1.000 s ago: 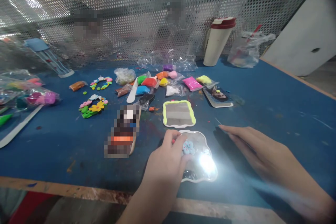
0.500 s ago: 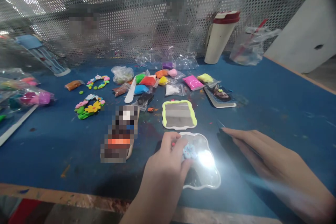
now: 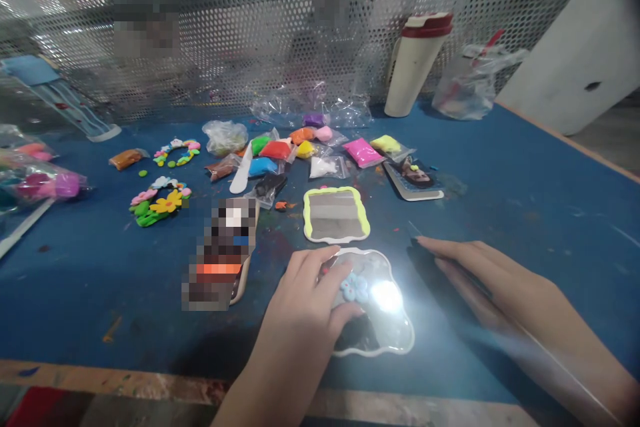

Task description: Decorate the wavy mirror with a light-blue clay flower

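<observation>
My left hand (image 3: 305, 300) rests over the left part of a wavy-edged white-framed mirror (image 3: 397, 340). Its thumb and index finger are apart beside a light blue clay flower (image 3: 351, 287) on the glass, and the flower's reflection shows next to it. Something small and red is partly hidden under the fingers. To the right of the mirror, my right hand (image 3: 505, 287) is pinched on a thin clear tool (image 3: 414, 229), whose tip points up and left. A second mirror (image 3: 336, 215) with a yellow-green clay border lies just beyond.
A phone (image 3: 225, 253) lies left of the mirrors. Behind are bags of coloured clay (image 3: 276, 149), a white spatula (image 3: 241, 173), a booklet (image 3: 414, 180) and a cup (image 3: 417, 63). Clay flower rings (image 3: 160, 201) and a blue bottle (image 3: 60, 97) stand farther left.
The thumb and index finger of my left hand have parted from the blue flower, which stays on the mirror. The whole view has shifted slightly. My right hand still pinches the thin tool.
</observation>
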Motion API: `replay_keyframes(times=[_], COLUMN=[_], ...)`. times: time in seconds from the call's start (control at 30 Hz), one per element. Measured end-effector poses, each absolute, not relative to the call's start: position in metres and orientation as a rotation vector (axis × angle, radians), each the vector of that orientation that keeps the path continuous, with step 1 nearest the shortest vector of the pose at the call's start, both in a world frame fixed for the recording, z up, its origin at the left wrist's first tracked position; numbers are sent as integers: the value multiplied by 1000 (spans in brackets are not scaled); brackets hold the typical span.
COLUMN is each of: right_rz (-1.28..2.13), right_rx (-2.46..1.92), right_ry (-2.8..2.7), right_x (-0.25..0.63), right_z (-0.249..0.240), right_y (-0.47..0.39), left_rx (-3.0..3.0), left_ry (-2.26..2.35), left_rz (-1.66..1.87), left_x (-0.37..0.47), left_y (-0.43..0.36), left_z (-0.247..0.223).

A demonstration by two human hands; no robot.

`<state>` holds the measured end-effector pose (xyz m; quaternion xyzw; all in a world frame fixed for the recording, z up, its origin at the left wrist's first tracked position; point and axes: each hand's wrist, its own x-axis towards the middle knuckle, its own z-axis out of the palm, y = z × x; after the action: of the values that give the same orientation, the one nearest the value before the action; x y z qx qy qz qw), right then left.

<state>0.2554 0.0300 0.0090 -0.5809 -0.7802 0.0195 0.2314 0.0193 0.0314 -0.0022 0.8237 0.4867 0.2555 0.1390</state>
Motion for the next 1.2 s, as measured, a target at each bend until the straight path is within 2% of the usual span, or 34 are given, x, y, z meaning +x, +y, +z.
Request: replay_keyframes(times=[0.27,0.53,0.8,1.2], right_rz=[51,4,284,577], right_rx=[-1644,-1626,-1357,-1469], right_ry=[-2108,-2087,-2157,-1678], right_x=[257,255,233,201], right_z=[-5,-8,6,16], right_y=[30,31,16,2], left_rx=[2441,2387,2352,2382], left_ry=[1487,1577,1451,1260], left_rz=[866,781,773,686], left_x=[3,-2,18,24], left_y=[33,31,32,35], left_z=[1,5,3,-1])
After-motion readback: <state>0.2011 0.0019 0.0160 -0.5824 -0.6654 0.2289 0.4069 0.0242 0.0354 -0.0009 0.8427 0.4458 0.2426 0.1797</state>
